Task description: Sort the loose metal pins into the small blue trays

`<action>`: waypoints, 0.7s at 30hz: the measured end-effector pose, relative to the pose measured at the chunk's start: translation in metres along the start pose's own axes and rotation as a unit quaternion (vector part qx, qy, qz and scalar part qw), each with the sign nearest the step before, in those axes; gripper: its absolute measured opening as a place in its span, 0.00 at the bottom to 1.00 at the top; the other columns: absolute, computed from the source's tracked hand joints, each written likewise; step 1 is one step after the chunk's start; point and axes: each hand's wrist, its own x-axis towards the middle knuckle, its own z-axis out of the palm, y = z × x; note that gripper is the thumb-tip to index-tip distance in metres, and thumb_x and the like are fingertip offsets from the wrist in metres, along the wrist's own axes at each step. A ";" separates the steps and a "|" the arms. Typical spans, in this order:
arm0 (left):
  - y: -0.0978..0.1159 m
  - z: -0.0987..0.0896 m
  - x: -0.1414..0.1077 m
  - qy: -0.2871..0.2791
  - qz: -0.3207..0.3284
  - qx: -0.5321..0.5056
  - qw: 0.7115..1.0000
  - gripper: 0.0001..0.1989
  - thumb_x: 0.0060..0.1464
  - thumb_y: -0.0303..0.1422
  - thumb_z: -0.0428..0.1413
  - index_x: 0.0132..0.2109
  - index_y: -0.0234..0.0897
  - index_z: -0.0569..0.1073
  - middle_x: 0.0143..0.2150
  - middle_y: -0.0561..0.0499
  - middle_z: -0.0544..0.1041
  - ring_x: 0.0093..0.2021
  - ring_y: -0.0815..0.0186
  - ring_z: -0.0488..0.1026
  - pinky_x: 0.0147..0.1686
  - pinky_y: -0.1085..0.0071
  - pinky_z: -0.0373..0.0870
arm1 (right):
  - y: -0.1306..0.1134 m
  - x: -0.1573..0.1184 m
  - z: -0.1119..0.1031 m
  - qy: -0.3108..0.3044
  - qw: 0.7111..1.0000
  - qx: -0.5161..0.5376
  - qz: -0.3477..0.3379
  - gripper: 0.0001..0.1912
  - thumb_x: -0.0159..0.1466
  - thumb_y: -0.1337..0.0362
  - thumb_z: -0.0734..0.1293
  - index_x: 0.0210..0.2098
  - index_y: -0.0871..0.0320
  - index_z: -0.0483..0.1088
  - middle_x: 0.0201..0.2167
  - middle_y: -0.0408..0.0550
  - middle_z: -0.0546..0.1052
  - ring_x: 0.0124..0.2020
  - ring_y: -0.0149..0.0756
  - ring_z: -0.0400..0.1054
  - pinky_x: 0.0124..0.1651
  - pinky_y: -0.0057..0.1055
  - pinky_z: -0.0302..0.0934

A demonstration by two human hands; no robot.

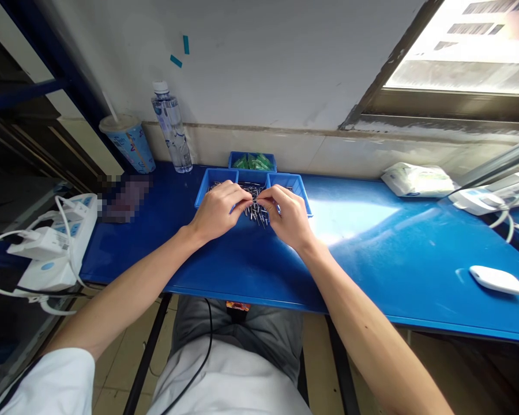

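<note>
Head view: small part (255,201) at center of frame, between the two hands, too tiny to make out in detail. Left hand (219,212) pinches it from the left, thumb and fingertips pressed together; right hand (289,218) does the same from the right. Fingertips of both nearly meet.

Pile of metal pins (256,217) right under the hands, partly hidden by them. Left blue bin (202,189) and right blue bin (301,193) flank it; rear blue bin (253,168) behind, holding green pieces (259,162).

Blue table (363,253) runs across the middle of frame. Upper left: water bottle (173,131), upright, with patterned cup (134,147) and its straw to its left. Left edge: white power strip (80,230) with plugs and cables. Pixelated patch between strip and cup, can't tell what. Right side: soft white pack (417,180) by the wall; white oval gadget (497,279) lower, near the table's front edge. Window (467,55) upper right.
</note>
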 end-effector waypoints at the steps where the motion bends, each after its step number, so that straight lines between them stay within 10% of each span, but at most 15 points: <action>1: 0.000 0.000 0.000 -0.001 0.000 0.003 1.000 0.11 0.73 0.36 0.55 0.44 0.37 0.79 0.41 0.47 0.83 0.44 0.59 0.76 0.47 0.63 0.72 | 0.001 0.000 0.000 -0.002 1.000 -0.005 0.000 0.09 0.75 0.65 0.63 0.37 0.53 0.71 0.34 0.46 0.79 0.34 0.39 0.71 0.40 0.36 0.62; 7: 0.001 -0.002 0.002 0.019 -0.037 0.008 0.999 0.09 0.72 0.35 0.57 0.44 0.38 0.80 0.40 0.50 0.84 0.42 0.61 0.77 0.45 0.63 0.69 | 0.004 0.004 -0.009 0.045 0.998 -0.033 0.008 0.10 0.74 0.63 0.64 0.36 0.53 0.71 0.34 0.46 0.80 0.34 0.39 0.71 0.41 0.37 0.62; 15: -0.003 0.002 -0.001 -0.033 -0.028 0.090 0.995 0.07 0.69 0.31 0.59 0.44 0.36 0.82 0.43 0.48 0.84 0.46 0.57 0.77 0.48 0.59 0.70 | 0.008 0.008 -0.023 0.261 0.958 -0.080 0.091 0.09 0.74 0.60 0.64 0.36 0.53 0.68 0.32 0.44 0.75 0.33 0.38 0.68 0.44 0.40 0.61; 21: 0.006 0.004 -0.001 -0.097 0.039 0.152 0.983 0.10 0.69 0.26 0.57 0.49 0.36 0.84 0.48 0.46 0.85 0.51 0.55 0.76 0.63 0.49 0.66 | 0.017 0.007 -0.021 0.256 0.948 -0.130 0.138 0.05 0.73 0.59 0.65 0.41 0.53 0.69 0.43 0.50 0.72 0.40 0.42 0.70 0.53 0.50 0.60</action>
